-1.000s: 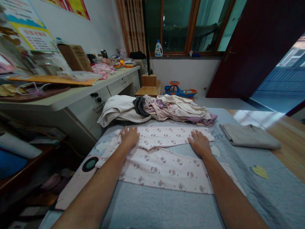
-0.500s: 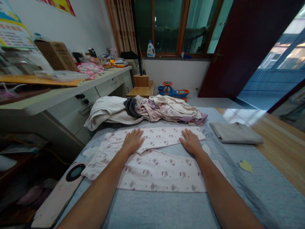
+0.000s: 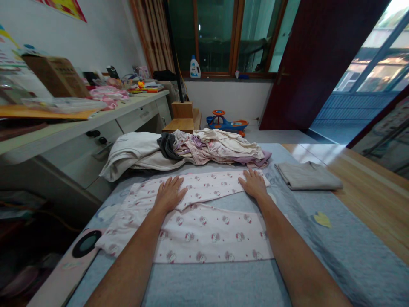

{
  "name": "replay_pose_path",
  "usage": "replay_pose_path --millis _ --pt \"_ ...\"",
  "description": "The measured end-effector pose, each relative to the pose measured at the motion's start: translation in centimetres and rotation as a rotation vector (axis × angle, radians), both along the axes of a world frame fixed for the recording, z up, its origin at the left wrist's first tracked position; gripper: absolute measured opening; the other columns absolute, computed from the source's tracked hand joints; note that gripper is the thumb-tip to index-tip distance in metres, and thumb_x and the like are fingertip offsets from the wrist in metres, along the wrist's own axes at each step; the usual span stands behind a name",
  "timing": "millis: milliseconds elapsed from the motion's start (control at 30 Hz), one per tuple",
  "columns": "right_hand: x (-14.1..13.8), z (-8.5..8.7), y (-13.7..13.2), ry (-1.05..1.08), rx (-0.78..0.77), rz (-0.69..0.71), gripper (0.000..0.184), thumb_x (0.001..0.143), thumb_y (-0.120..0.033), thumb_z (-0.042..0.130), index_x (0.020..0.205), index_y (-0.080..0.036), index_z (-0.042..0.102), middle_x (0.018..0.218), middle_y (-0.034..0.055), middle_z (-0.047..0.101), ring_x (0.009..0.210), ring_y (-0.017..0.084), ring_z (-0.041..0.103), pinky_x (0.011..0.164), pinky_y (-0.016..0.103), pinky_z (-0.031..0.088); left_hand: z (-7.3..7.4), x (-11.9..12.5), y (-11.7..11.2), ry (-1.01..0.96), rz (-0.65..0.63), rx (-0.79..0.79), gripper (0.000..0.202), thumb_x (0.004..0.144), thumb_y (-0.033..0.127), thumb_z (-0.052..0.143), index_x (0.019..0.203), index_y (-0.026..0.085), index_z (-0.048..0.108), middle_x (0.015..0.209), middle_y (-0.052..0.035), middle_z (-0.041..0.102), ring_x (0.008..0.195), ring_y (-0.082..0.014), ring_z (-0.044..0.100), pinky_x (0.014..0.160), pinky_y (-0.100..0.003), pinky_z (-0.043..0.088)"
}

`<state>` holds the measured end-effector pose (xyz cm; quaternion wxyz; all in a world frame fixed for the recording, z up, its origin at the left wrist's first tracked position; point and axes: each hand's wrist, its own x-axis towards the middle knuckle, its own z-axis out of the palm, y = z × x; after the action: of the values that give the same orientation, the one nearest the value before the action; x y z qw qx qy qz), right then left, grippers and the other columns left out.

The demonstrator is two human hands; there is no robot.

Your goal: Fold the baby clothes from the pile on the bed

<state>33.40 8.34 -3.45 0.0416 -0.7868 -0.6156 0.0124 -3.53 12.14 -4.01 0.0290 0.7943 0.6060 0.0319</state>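
A pair of pale pink trousers point(image 3: 211, 236) with a cartoon cat print lies spread flat on the blue bed cover point(image 3: 204, 285), waistband to the left and both legs pointing right. My left hand point(image 3: 169, 194) rests palm down on the far leg near its upper part, fingers spread. Farther right on that same leg lies my right hand point(image 3: 254, 183), also flat with fingers apart, close to the hem. A narrow gap of bed cover shows between the two legs. My forearms cross over the near leg and hide parts of it.
Behind the trousers sits a heap of crumpled clothes point(image 3: 214, 147). A folded grey garment point(image 3: 308, 175) lies at the right. To the left stands a cluttered desk point(image 3: 105, 119); a pink panel with a dark round inset point(image 3: 86, 244) edges the bed. A ride-on toy point(image 3: 226, 123) is on the floor beyond.
The view has shifted slightly, so most things appear a little farther left. Both hands stay flat on the far trouser leg, and the trousers keep nearly the same shape.
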Motion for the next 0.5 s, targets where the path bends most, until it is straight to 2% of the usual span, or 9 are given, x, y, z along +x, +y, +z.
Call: replay_pose_path --millis 200,333,400,500 --pt "2.0 -0.4 0.3 -0.009 0.028 -0.088 0.068 0.099 -0.054 0.032 0.152 -0.011 0.039 0.161 0.019 0.029 0.148 0.032 0.027 0.116 0.049 0.025 0.1 0.1 -0.1 0.002 0.013 -0.01 0.061 0.099 0.052 0.035 0.153 0.023 0.039 0.162 -0.0093 0.034 0.15 -0.033 0.026 0.119 -0.055 0.024" --pt "1.1 -0.3 0.1 -0.022 0.049 -0.154 0.069 0.098 -0.05 0.034 0.153 -0.008 0.035 0.161 0.021 0.029 0.148 0.034 0.026 0.117 0.054 0.021 0.3 -0.1 -0.3 -0.046 0.004 0.045 0.055 0.099 0.046 0.039 0.147 0.02 0.046 0.158 -0.0123 0.041 0.147 -0.0326 0.032 0.117 -0.054 0.027" --pt "-0.2 -0.1 -0.5 -0.029 0.052 -0.106 0.068 0.098 -0.047 0.037 0.154 -0.008 0.033 0.162 0.0198 0.028 0.149 0.034 0.024 0.117 0.053 0.02 0.4 -0.3 -0.4 -0.102 -0.028 0.078 0.049 0.098 0.039 0.042 0.14 0.018 0.054 0.151 -0.0135 0.049 0.142 -0.0301 0.039 0.116 -0.05 0.031" --pt "-2.4 0.3 -1.8 0.002 -0.006 0.113 0.064 0.099 -0.045 0.037 0.154 -0.013 0.035 0.163 0.0153 0.026 0.15 0.03 0.023 0.118 0.051 0.021 1.1 -0.7 -0.7 -0.247 -0.128 0.143 0.038 0.094 0.03 0.045 0.124 0.017 0.064 0.135 -0.013 0.062 0.129 -0.0248 0.052 0.113 -0.041 0.037"
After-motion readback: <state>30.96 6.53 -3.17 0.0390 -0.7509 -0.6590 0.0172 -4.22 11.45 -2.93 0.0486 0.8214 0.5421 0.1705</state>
